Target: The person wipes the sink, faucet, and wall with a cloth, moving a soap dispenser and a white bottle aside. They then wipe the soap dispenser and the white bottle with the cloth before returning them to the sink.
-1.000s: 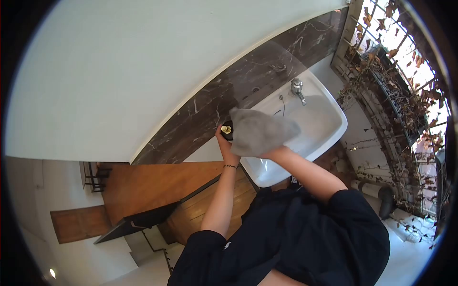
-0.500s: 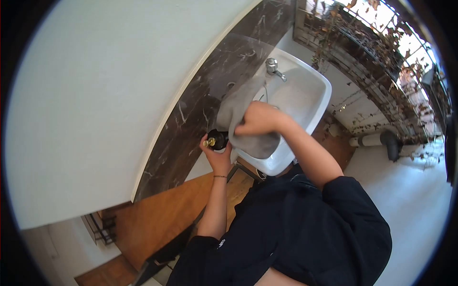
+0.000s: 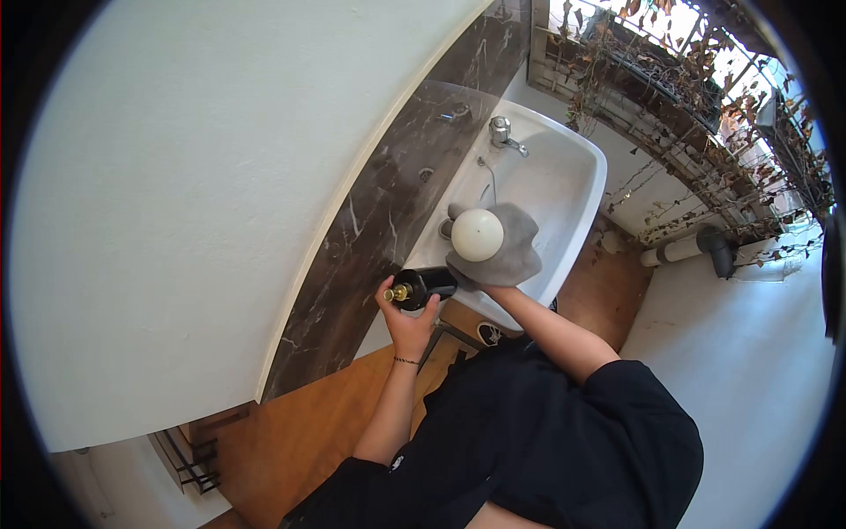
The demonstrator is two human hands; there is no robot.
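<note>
My left hand (image 3: 410, 326) is wrapped around a black bottle-shaped object (image 3: 434, 284) with a brass-coloured fitting at its end, held beside the front corner of the sink. Over the sink bowl, a grey cloth (image 3: 520, 256) lies spread across my right hand (image 3: 492, 291), which hides most of the fingers. A smooth white ball (image 3: 477, 234) with a tiny dot on it rests against the cloth. The near end of the cloth comes close to the bottom of the black object.
The white sink (image 3: 573, 189) has a chrome tap (image 3: 502, 132) at its far corner. Brown marble panelling (image 3: 370, 194) lines the wall. Dry vines (image 3: 670, 88) hang at the right, above a grey pipe (image 3: 716, 251). A wooden floor (image 3: 300, 432) lies below.
The grey cloth has moved down and opened out, uncovering the white ball. My right hand has shifted from above the cloth to beneath it. The black object has moved slightly down and right.
</note>
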